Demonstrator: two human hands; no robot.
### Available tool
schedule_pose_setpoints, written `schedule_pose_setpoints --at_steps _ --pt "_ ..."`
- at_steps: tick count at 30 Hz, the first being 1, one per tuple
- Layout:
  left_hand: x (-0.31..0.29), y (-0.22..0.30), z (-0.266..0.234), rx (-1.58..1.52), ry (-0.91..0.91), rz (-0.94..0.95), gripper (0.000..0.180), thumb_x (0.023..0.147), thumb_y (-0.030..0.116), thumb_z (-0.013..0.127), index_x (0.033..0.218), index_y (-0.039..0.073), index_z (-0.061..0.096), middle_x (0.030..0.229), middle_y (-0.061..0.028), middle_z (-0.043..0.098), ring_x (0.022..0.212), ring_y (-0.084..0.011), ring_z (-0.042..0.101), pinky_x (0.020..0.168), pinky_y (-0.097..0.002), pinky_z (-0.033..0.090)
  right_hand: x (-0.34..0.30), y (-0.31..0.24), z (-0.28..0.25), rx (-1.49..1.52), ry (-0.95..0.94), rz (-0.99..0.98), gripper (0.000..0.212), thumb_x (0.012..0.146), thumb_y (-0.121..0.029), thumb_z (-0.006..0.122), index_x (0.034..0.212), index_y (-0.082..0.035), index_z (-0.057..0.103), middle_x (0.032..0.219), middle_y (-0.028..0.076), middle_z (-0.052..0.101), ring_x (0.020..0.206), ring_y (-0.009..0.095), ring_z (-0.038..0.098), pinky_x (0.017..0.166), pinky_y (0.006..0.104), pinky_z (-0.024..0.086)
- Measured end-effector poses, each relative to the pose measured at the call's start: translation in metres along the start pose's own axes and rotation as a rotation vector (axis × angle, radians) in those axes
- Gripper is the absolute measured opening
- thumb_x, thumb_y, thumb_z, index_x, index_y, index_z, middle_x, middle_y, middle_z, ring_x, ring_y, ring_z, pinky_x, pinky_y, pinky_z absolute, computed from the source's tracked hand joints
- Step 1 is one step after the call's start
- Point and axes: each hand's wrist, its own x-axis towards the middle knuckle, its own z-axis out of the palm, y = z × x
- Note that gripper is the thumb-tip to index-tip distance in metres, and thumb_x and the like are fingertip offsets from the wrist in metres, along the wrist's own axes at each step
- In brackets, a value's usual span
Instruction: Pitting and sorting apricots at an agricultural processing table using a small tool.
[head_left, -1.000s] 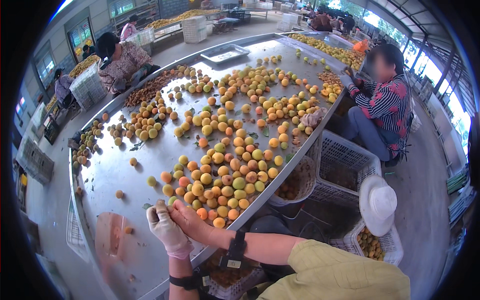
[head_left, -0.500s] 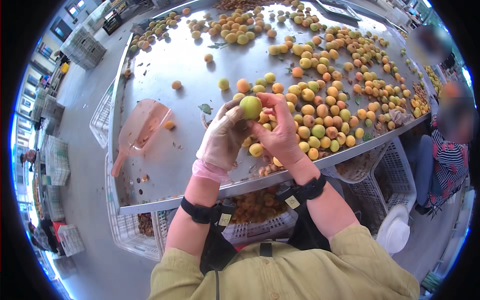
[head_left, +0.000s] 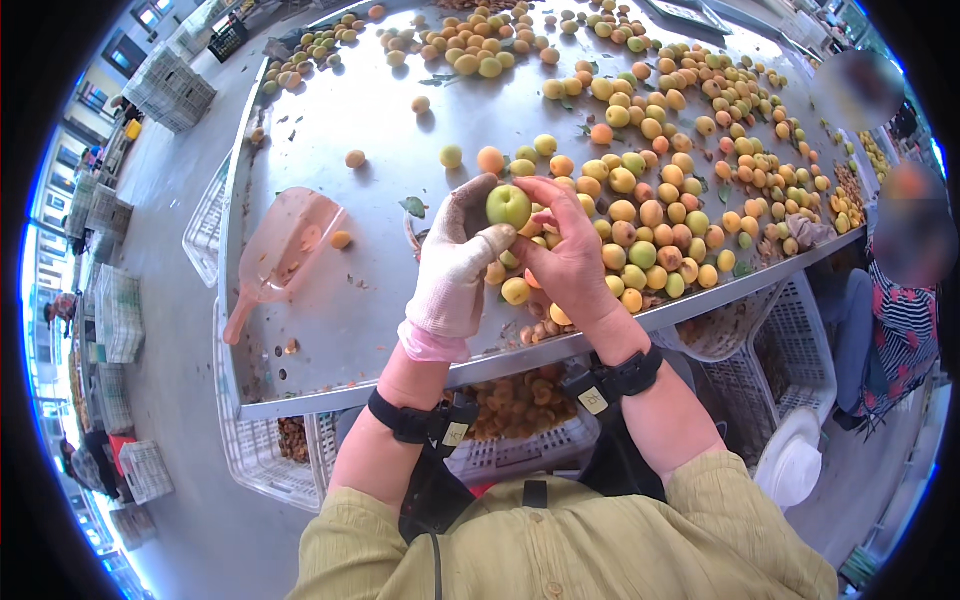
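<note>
A green-yellow apricot (head_left: 509,207) is held between my two hands above the near side of a metal table (head_left: 375,250). My left hand (head_left: 448,270), in a whitish glove with a soiled palm and a pink cuff, is closed round its left side. The bare fingers of my right hand (head_left: 572,255) curl about the right side, thumb below the fruit. The stem dimple faces up. Many yellow, orange and greenish apricots (head_left: 640,254) lie on the table to the right of and beyond my hands, some partly hidden by them.
A pinkish clear scoop (head_left: 285,245) lies on the table at left. Below the near metal edge (head_left: 480,370), a white crate (head_left: 530,450) holds brownish-orange fruit pieces. More crates (head_left: 790,350) stand at right, near a seated person (head_left: 900,310) and a white hat (head_left: 790,460).
The apricot has turned so that its dimple shows. My left hand has rolled, bringing its gloved thumb in front below the fruit. Both hands sit slightly further right in the picture.
</note>
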Motion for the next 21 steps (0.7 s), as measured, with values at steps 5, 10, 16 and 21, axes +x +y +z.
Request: schedule_pose_setpoints --at_steps 5,10,16,21 --pt "0.004 -0.003 -0.012 0.226 0.029 -0.014 0.052 0.094 0.018 0.067 0.137 -0.001 0.047 0.130 -0.0125 0.056 0.119 -0.0193 0.056 0.100 -0.0325 0.048 -0.002 -0.002 0.003 -0.039 0.008 -0.039 0.053 0.078 0.000 0.073 0.128 -0.006 0.055 0.121 0.013 0.063 0.113 0.027 0.063 0.098 0.0364 0.051" --pt "0.010 -0.010 -0.019 -0.031 0.039 -0.098 0.044 0.101 0.025 0.058 0.137 0.001 0.050 0.128 -0.0138 0.060 0.116 -0.0233 0.060 0.102 -0.0363 0.049 -0.001 0.003 0.008 0.073 0.050 0.080 0.066 0.076 -0.012 0.083 0.134 -0.010 0.053 0.117 0.006 0.064 0.104 0.018 0.063 0.083 0.0308 0.051" --pt "0.005 -0.011 -0.010 -0.358 -0.068 -0.327 0.048 0.107 0.036 0.041 0.137 -0.001 0.048 0.136 -0.0154 0.056 0.125 -0.0275 0.056 0.112 -0.0436 0.042 -0.001 0.009 0.008 0.298 0.018 0.233 0.058 0.078 -0.015 0.084 0.125 0.000 0.054 0.115 0.012 0.063 0.106 0.021 0.064 0.094 0.0323 0.050" --pt "0.002 -0.018 -0.001 0.143 -0.005 -0.163 0.047 0.106 0.032 0.044 0.139 -0.001 0.047 0.126 -0.0147 0.061 0.116 -0.0246 0.062 0.101 -0.0375 0.048 0.009 0.023 0.014 0.547 0.219 0.298 0.053 0.081 -0.008 0.076 0.124 0.002 0.046 0.110 0.013 0.062 0.100 0.017 0.064 0.086 0.0294 0.054"
